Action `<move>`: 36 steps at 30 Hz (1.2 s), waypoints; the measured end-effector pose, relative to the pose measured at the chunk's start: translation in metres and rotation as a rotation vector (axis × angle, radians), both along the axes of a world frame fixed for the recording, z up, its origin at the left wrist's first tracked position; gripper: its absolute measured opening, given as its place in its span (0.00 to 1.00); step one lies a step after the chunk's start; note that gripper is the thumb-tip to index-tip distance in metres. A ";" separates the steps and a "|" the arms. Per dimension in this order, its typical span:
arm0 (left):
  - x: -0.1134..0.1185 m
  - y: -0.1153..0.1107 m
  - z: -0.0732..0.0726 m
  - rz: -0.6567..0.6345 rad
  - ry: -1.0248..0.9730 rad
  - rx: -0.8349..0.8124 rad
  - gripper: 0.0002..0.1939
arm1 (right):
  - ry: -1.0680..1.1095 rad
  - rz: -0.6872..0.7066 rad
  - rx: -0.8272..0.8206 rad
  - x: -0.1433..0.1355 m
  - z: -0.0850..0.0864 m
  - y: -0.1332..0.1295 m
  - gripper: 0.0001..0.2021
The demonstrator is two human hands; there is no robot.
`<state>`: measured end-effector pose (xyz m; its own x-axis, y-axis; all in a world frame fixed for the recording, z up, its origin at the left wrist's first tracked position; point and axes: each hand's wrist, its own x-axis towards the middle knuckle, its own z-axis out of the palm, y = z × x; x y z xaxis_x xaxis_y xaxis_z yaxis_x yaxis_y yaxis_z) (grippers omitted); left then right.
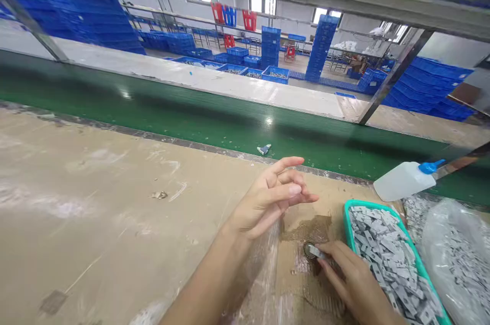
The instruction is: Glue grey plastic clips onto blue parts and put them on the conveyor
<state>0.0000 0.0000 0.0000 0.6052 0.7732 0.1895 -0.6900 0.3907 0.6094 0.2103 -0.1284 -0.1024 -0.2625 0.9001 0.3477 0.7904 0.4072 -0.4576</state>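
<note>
My left hand (273, 195) is raised over the worktop with its fingers apart and nothing visible in them. Lower right, my right hand (350, 276) pinches a small light-grey flat piece (316, 251) between thumb and fingertips. The far end of that piece touches or overlaps a small round dark cap-like dish (308, 249), which rests on a wet-stained sheet of cardboard (287, 264). Just right of my right hand stands a turquoise basket (347, 218) heaped with similar grey pieces (383, 248).
A white squeeze bottle (403, 181) with a blue nozzle lies tilted behind the basket. To the right is a clear plastic bag (451, 243) of small parts. A green conveyor belt (191, 120) crosses beyond the worktop, carrying a small grey-white part (264, 149). Metal posts (398, 75) hold an overhead shelf.
</note>
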 end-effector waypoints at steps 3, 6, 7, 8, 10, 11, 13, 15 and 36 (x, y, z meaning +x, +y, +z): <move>0.000 0.000 0.000 0.007 0.013 -0.015 0.18 | 0.001 0.002 0.005 -0.001 0.000 0.001 0.08; 0.000 -0.001 0.001 0.010 0.026 -0.024 0.18 | 0.011 0.005 -0.013 -0.002 0.000 0.001 0.09; 0.000 -0.001 0.001 0.012 0.029 -0.025 0.18 | 0.018 0.005 -0.023 -0.001 -0.001 0.000 0.09; -0.001 -0.001 0.001 0.014 0.033 -0.026 0.18 | 0.025 0.005 -0.034 -0.001 -0.001 0.000 0.09; -0.001 -0.001 0.002 0.018 0.038 -0.030 0.18 | 0.043 0.003 -0.049 -0.001 -0.002 0.000 0.09; -0.001 -0.001 0.002 0.020 0.042 -0.033 0.18 | 0.051 0.003 -0.055 -0.001 -0.002 -0.001 0.09; -0.001 -0.001 0.002 0.025 0.051 -0.038 0.18 | 0.063 0.002 -0.061 -0.001 -0.003 -0.001 0.10; 0.000 -0.001 0.003 0.029 0.056 -0.041 0.17 | 0.068 -0.002 -0.064 -0.001 -0.003 -0.002 0.10; 0.005 0.066 -0.113 0.107 0.047 -0.618 0.15 | 0.032 -0.009 -0.069 -0.001 -0.001 -0.001 0.09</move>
<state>0.0054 0.0662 -0.1128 0.5150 0.7883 -0.3365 -0.7230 0.6104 0.3234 0.2095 -0.1294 -0.1034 -0.2437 0.9247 0.2924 0.7784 0.3664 -0.5097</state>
